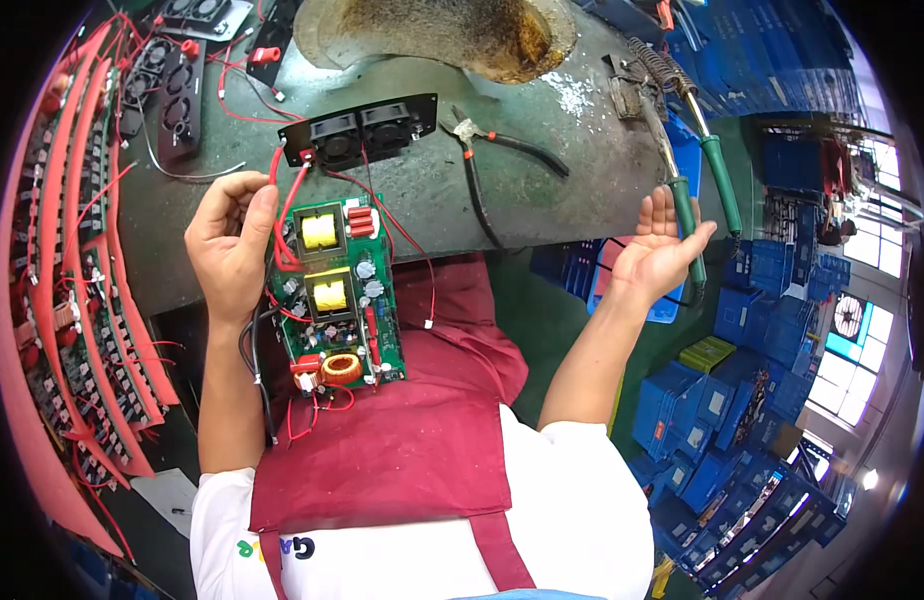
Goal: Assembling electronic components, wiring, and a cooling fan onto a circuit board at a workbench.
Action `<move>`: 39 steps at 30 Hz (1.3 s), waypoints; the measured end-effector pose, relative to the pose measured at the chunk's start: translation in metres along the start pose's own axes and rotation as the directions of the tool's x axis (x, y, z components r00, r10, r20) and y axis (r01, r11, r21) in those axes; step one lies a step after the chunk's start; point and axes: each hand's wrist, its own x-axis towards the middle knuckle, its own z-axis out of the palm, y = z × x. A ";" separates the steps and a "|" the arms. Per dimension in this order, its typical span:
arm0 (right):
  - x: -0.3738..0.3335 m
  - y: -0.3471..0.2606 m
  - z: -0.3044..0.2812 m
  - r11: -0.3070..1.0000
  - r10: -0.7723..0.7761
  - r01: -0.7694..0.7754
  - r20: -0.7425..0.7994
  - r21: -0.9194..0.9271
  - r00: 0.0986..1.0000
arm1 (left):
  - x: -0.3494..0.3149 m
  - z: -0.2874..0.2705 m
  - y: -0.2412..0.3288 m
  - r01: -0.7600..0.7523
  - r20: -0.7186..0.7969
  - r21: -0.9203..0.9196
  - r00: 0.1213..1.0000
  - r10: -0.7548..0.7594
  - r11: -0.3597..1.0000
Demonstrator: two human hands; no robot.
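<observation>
My left hand (pixel 232 240) is closed at the left of a green circuit board (pixel 379 325), thumb and fingers pinching a thick red wire (pixel 278 222). Yellow-wound transformers (pixel 320 231) and a copper ring coil (pixel 341 368) sit on the board, which lies over my lap at the bench edge. Red wires link it to a black panel with two fans (pixel 362 134) on the bench. Palm up, my right hand (pixel 654 250) has its fingers stretched out, by the green handle of a soldering iron (pixel 684 215); whether they touch is unclear.
Cutting pliers (pixel 482 140) lie splayed on the bench (pixel 542 205). A second green-handled iron (pixel 722 185) hangs at the right edge. A scorched metal tray (pixel 432 60) stands at the back, more fan panels (pixel 182 100) at left. Pink-separated boards (pixel 82 280) fill the far left; blue bins (pixel 672 400) stack at right.
</observation>
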 end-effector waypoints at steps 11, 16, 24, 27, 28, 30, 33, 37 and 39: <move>-0.050 -0.028 -0.004 0.986 -0.160 0.153 0.122 0.063 0.980 | 0.005 -0.008 0.005 0.007 -0.068 0.032 0.998 -0.005 0.999; -0.108 -0.039 0.005 0.991 -0.132 0.123 0.267 0.050 0.955 | 0.006 -0.017 0.007 0.029 -0.080 -0.012 0.996 -0.030 0.999; -0.182 -0.028 0.038 0.826 -0.495 0.562 0.531 0.042 0.688 | 0.016 -0.031 0.015 -0.133 -0.050 0.341 0.986 0.159 0.931; -0.211 -0.033 0.056 0.826 -0.480 0.551 0.665 0.123 0.572 | 0.020 -0.030 0.012 0.041 -0.052 0.128 0.998 -0.034 0.991; -0.213 -0.033 0.061 0.793 -0.497 0.595 0.708 0.134 0.503 | 0.022 -0.031 0.011 0.044 -0.060 0.127 0.998 -0.037 0.991; -0.218 -0.032 0.064 0.770 -0.499 0.617 0.757 0.162 0.423 | 0.025 -0.035 0.010 0.166 0.010 0.013 0.986 -0.166 0.986; -0.214 -0.029 0.074 0.711 -0.536 0.658 0.797 0.248 0.279 | 0.024 -0.035 0.005 0.158 -0.003 0.063 0.987 -0.158 0.986; -0.218 -0.034 0.081 0.682 -0.496 0.678 0.855 0.274 0.153 | 0.024 -0.037 0.004 0.148 -0.028 0.113 0.989 -0.146 0.983; -0.220 -0.035 0.084 0.678 -0.447 0.694 0.885 0.241 0.130 | 0.026 -0.040 0.005 0.129 -0.009 0.214 0.992 -0.130 0.968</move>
